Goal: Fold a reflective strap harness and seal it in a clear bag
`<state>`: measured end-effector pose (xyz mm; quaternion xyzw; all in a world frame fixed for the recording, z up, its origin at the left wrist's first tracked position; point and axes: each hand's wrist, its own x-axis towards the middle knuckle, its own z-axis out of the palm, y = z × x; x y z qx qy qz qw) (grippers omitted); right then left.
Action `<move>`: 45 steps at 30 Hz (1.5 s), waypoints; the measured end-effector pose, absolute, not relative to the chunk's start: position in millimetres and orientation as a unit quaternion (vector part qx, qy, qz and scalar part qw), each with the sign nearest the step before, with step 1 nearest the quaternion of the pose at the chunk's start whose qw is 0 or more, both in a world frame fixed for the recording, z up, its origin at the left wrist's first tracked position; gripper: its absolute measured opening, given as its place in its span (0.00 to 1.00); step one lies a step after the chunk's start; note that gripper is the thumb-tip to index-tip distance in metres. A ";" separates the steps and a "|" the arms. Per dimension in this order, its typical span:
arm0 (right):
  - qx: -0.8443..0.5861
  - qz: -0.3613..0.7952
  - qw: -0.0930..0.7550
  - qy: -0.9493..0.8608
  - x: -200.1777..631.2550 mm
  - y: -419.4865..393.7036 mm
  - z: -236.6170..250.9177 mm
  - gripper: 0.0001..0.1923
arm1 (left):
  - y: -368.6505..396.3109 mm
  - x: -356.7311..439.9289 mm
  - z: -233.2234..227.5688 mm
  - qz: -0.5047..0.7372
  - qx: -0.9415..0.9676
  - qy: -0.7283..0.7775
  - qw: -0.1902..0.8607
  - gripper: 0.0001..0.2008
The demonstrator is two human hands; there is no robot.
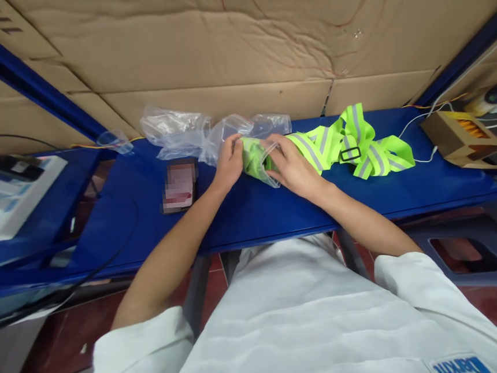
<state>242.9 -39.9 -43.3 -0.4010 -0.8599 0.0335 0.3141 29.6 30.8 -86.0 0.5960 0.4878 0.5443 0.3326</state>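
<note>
Between my hands lies a clear plastic bag (pixel 269 179) with a folded bundle of neon-green strap (pixel 252 156) inside it. My left hand (pixel 230 160) is closed on the bag's left end, fingers curled around the wrapped bundle. At the bag's open mouth, my right hand (pixel 292 165) pinches the plastic edge between thumb and fingers. Just right of that hand, more neon-green reflective straps (pixel 358 145) with grey stripes and a black buckle (pixel 350 154) lie loosely on the blue table (pixel 277 216). Whether these join the bagged bundle is hidden behind my right hand.
Crumpled clear plastic bags (pixel 178 129) lie along the cardboard wall (pixel 228 49). A phone (pixel 179 185) rests left of my left arm, with a clear plastic cup (pixel 116 141) behind it. An open cardboard box (pixel 462 139) and a white cable (pixel 428 155) are at the right.
</note>
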 end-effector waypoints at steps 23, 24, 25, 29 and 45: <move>-0.490 0.087 0.339 -0.798 256.7 -28.0 -41.1 0.49 | 25.8 30.7 -68.2 0.670 0.394 0.303 0.551 0.08; -0.499 0.096 0.329 -0.796 257.0 -27.7 -40.1 0.50 | 23.9 30.8 -66.2 0.663 0.402 0.298 0.557 0.08; -0.505 0.104 0.321 -0.795 257.1 -27.3 -39.3 0.51 | 21.5 31.3 -64.2 0.656 0.411 0.293 0.561 0.08; -0.496 0.139 0.313 -0.798 257.2 -23.4 -38.9 0.47 | 12.1 34.9 -55.3 0.637 0.448 0.281 0.561 0.09; -0.436 0.408 0.520 -0.611 273.5 -44.9 -3.3 0.25 | -3.2 21.2 -15.2 0.710 0.585 0.379 0.098 0.22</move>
